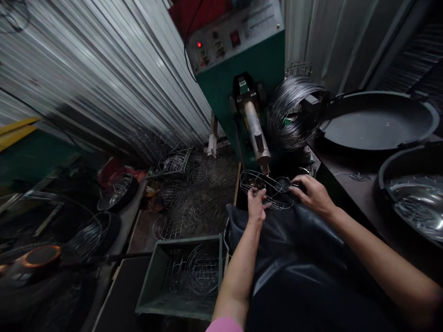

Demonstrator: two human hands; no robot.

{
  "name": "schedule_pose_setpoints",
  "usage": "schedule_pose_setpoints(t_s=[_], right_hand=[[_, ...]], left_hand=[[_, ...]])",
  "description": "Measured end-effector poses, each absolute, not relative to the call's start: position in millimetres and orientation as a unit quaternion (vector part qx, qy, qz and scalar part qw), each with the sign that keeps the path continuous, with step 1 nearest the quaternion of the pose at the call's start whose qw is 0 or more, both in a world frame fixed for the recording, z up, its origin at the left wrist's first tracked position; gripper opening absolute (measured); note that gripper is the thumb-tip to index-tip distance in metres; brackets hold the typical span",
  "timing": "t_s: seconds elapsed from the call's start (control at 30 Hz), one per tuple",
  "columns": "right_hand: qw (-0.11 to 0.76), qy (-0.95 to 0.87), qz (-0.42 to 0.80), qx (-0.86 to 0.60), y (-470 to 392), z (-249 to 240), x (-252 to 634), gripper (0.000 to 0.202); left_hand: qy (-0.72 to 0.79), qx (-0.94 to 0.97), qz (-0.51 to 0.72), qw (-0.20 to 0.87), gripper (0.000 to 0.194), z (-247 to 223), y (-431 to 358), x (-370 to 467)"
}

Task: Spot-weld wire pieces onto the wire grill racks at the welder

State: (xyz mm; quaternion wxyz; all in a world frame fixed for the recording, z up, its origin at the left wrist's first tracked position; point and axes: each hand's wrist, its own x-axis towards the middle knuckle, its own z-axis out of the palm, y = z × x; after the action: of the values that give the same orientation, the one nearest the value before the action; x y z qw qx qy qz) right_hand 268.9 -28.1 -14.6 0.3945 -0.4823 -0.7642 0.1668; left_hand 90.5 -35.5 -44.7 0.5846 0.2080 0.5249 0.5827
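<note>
In front of the welding machine (pixel 258 131), a round wire rack (pixel 278 204) lies tilted under the metal electrode tip. My left hand (pixel 256 205) grips the near left side of the rack, fingers closed on its wires. On the right, my right hand (pixel 311 193) pinches at the rack's right side; what exactly lies between its thumb and finger is too small to make out. A small dark round dish (pixel 282 184) sits between the hands, just behind the rack. A dark apron (pixel 297 258) covers my lap beneath both forearms.
A green crate (pixel 187 240) with wire pieces stands at lower left. Loose wire racks (pixel 183 203) pile on the floor. Right of the machine hangs a wire coil (pixel 290 110). Large black pans (pixel 380 120) and a bowl of small metal parts (pixel 422 207) rest on the right-hand bench.
</note>
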Motion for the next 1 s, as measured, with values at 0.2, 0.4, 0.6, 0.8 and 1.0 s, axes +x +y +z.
schedule_pose_setpoints(t_s=[0.2,0.4,0.6,0.8,1.0], right_hand=[[0.402,-0.731,0.266,-0.484,-50,-52,268,0.026],[0.35,-0.73,0.327,-0.488,-38,-50,260,0.025],[0.326,-0.795,0.254,-0.444,-24,-39,280,0.024],[0.347,-0.798,0.163,-0.464,-24,-44,276,0.027],[0.372,-0.757,0.309,-0.44,-26,-69,277,0.024]], left_hand=[[0.5,0.191,0.599,0.596,0.046,-42,-31,87],[0.496,0.179,0.605,0.596,0.046,-47,-29,84],[0.502,0.155,0.584,0.619,0.047,-48,-26,84],[0.489,0.153,0.594,0.62,0.044,-51,-25,85],[0.452,0.17,0.623,0.615,0.041,-57,-23,89]])
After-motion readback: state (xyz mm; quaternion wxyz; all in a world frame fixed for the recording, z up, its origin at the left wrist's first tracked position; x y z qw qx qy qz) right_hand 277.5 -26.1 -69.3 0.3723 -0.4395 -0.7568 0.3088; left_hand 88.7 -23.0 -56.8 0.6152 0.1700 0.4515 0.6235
